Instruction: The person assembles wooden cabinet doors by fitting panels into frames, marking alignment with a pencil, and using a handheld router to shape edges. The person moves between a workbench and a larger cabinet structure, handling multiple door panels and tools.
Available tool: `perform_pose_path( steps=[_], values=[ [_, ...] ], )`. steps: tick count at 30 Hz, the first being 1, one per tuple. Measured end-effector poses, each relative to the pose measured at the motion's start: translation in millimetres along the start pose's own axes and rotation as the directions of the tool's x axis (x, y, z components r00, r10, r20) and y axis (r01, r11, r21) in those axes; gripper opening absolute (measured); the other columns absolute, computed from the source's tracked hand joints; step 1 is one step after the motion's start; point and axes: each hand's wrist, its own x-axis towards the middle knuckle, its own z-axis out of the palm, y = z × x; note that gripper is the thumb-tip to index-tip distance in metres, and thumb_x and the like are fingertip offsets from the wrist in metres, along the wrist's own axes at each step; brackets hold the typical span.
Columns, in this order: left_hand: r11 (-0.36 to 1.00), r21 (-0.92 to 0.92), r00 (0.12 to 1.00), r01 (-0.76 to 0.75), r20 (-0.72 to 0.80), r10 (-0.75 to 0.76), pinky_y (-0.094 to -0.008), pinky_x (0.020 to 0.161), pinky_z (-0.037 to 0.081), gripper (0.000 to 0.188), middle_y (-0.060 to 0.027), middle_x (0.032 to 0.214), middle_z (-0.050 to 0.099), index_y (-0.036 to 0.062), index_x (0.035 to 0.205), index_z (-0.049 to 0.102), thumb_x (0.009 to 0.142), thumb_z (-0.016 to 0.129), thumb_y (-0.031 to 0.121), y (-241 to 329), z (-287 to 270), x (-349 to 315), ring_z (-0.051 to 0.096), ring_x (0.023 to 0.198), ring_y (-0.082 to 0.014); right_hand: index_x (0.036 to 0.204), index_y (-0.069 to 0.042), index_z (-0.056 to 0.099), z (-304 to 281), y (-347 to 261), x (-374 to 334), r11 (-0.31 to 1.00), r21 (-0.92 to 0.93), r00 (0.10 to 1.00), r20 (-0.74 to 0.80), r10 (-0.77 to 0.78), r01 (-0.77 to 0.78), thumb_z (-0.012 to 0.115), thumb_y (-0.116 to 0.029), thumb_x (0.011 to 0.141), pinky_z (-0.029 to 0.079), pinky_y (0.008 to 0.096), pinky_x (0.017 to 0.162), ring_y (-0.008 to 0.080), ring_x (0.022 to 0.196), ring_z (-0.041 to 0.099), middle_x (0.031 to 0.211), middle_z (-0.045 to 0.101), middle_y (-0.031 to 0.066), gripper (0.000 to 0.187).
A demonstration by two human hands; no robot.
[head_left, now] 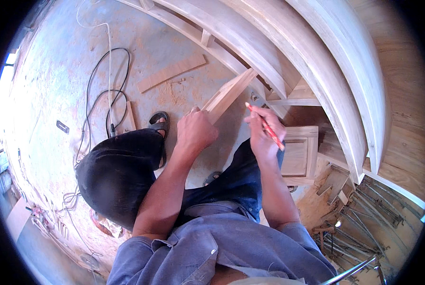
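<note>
My left hand [197, 128] is closed around the near end of a narrow wooden board [231, 92], which slants away to the upper right. The board's far end reaches the lower edge of a large pale wooden piece of furniture [279, 42] with long curved slats. Between the fingers of my right hand [265, 128] is a red pencil [272, 130], its light tip pointing up and left toward the board. A small gap shows between the pencil tip and the board. Where the board meets the furniture, the exact contact is hard to make out.
On the floor lie a flat wooden strip [172, 72] with sawdust beside it and a looped black cable [88, 107]. A panelled wooden door [299, 154] stands right of my right forearm. Several thin rods [364, 228] are heaped at the lower right.
</note>
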Motion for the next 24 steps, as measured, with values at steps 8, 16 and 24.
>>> perform_pose_path(
  steps=[8,16,24],
  values=[
    [0.998,0.005,0.998,-0.065,0.028,0.065,-0.0529,0.084,0.053,0.024,-0.0246,0.095,0.070,0.0035,0.092,0.070,0.079,0.065,0.023,14,-28,-16,0.067,0.090,-0.0462,0.110,-0.001,0.069,-71,-33,25,0.938,-0.155,0.928,-0.164,-0.334,0.311,0.067,-0.002,0.095,0.054,0.0273,0.072,0.0150,0.080,0.069,0.088,0.073,0.0115,0.015],
    [0.960,-0.005,0.948,-0.278,0.159,0.276,-0.0471,0.084,0.053,0.033,-0.0204,0.099,0.071,0.0057,0.100,0.072,0.074,0.076,0.027,35,-107,-65,0.067,0.095,-0.0405,0.101,-0.006,0.068,-115,-22,43,0.953,-0.199,0.904,-0.319,-0.284,0.229,0.061,-0.014,0.100,0.041,0.0255,0.060,0.0074,0.065,0.049,0.078,0.063,-0.0004,0.011],
    [0.806,-0.351,0.807,-0.476,0.188,0.559,-0.0348,0.074,0.051,0.042,-0.0153,0.084,0.067,-0.0025,0.099,0.070,0.072,0.084,0.026,29,-210,-70,0.066,0.079,-0.0225,0.099,-0.004,0.064,-93,57,9,0.983,0.149,0.775,-0.631,0.009,0.110,0.058,-0.024,0.102,0.045,0.0277,0.076,0.0120,0.080,0.055,0.087,0.063,0.0031,0.021]
  ],
)
